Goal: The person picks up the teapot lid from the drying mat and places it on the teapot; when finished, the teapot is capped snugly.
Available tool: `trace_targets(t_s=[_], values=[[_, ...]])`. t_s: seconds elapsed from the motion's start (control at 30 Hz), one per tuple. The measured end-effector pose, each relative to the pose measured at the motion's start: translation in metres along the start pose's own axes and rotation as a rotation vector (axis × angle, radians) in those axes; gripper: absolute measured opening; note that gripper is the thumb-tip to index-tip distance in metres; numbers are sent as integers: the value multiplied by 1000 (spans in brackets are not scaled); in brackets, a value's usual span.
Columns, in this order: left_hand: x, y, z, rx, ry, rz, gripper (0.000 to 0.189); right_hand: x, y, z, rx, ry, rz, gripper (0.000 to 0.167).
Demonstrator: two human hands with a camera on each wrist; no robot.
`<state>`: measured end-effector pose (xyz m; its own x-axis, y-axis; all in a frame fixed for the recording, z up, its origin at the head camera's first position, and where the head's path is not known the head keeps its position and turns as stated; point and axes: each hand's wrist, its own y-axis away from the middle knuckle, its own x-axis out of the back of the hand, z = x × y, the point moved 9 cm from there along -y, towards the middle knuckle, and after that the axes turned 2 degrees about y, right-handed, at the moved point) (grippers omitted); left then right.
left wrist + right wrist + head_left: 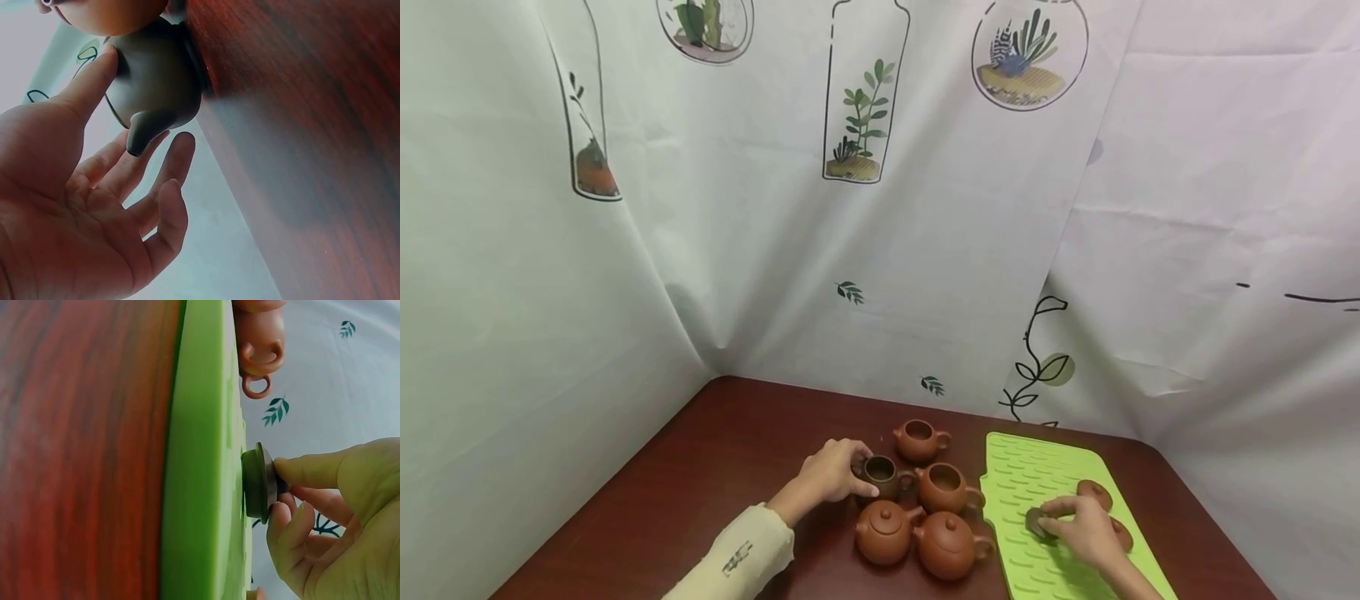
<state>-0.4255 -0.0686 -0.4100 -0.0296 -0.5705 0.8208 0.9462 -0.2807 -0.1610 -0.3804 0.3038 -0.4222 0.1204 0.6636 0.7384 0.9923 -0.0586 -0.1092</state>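
My left hand [829,472] is at a small dark teapot [886,487] without a lid. Its thumb presses the near side and its fingers curve round the far side; in the left wrist view the pot's spout [147,131] points toward the palm. With thumb and fingertips my right hand [1088,530] pinches the knob of a dark teapot lid [255,482], low over the green ribbed mat [1037,463]. In the right wrist view the lid's underside is at the mat's surface; whether its whole edge touches I cannot tell.
Beside the dark pot stand two lidless brown teapots [917,450] and two lidded ones [882,545]. Two brown lids [1095,493] lie on the mat, partly behind my right hand. The dark red table [700,467] meets a printed cloth [865,333] at the back.
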Motion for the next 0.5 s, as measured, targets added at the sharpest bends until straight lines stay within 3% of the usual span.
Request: trace_targets(t_s=[0.5], values=[[0,-1,1,-6,-10,6,52,-1,2,-10,5,-39,27,19]])
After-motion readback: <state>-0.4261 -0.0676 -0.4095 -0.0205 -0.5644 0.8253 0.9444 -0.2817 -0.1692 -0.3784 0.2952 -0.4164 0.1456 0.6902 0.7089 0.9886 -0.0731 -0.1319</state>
